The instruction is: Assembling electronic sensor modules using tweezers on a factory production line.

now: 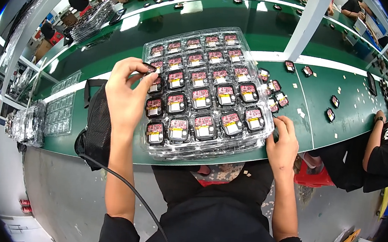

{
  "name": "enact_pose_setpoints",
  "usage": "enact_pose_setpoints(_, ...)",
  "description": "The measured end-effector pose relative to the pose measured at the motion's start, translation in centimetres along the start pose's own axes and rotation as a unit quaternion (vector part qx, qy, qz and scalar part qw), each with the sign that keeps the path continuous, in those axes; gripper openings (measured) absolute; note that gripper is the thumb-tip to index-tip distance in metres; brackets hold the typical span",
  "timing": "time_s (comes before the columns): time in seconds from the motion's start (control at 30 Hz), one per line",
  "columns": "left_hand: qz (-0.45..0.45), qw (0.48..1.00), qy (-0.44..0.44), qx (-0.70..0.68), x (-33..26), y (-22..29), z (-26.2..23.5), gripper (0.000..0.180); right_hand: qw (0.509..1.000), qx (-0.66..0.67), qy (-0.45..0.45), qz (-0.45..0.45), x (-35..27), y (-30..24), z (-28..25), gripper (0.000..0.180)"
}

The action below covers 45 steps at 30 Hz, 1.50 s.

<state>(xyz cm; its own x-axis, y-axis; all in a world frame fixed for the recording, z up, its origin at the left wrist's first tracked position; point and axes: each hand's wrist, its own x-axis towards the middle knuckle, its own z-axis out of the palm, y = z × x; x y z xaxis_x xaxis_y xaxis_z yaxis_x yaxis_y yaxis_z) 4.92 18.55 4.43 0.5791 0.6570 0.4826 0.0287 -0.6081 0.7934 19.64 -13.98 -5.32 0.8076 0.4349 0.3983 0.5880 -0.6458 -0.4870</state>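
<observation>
A stack of clear plastic blister trays (146,150) lies tilted on the green bench in front of me. Rows of small black square electronic modules (201,98) fill the top tray, each showing a reddish circuit board and a silver block with a yellow strip. My left hand (127,91) pinches one such black module (149,68) between thumb and fingers, above the tray's left edge. Beside the tray's lower right corner, my right hand (284,146) has its fingers curled inward. Something dark shows between its thumb and fingers, mostly hidden.
Loose modules (281,99) lie right of the tray, with small pale scraps around. Empty clear trays (59,112) and a black mesh bag (99,121) with a cable are at left. A white post (305,29) rises behind. Co-workers sit at right and across the bench.
</observation>
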Motion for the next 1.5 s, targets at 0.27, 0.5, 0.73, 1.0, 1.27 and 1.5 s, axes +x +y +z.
enact_pose_setpoints(0.27, 0.088, 0.965, -0.064, 0.237, 1.6, -1.5, 1.2, 0.025, 1.000, -0.001, -0.004, -0.007, -0.1, 0.2, -0.2, 0.031)
enact_pose_setpoints(0.5, 0.153, 0.932, -0.093, 0.315, 0.9, -0.9, 1.6, 0.025, 1.000, 0.008, -0.007, 0.003, -0.1, 0.1, -0.3, 0.032)
enact_pose_setpoints(0.73, 0.135, 0.915, -0.120, 0.361, 0.2, -0.8, 1.5, 0.032, 0.999, -0.002, -0.034, 0.002, 0.3, -0.3, -0.5, 0.032)
enact_pose_setpoints(1.0, 0.161, 0.895, -0.119, 0.398, -0.2, -1.7, 1.5, 0.032, 1.000, -0.013, -0.017, -0.010, -0.2, -0.2, -0.7, 0.031)
enact_pose_setpoints(1.27, 0.128, 0.911, -0.127, 0.370, -0.2, -1.0, 1.1, 0.031, 0.998, -0.045, 0.030, 0.016, 0.7, 1.1, -1.2, 0.015)
enact_pose_setpoints(1.5, 0.182, 0.924, -0.039, 0.333, -2.7, 3.5, 2.0, 0.028, 0.983, 0.089, 0.106, 0.125, 2.5, 3.5, -3.0, 0.022)
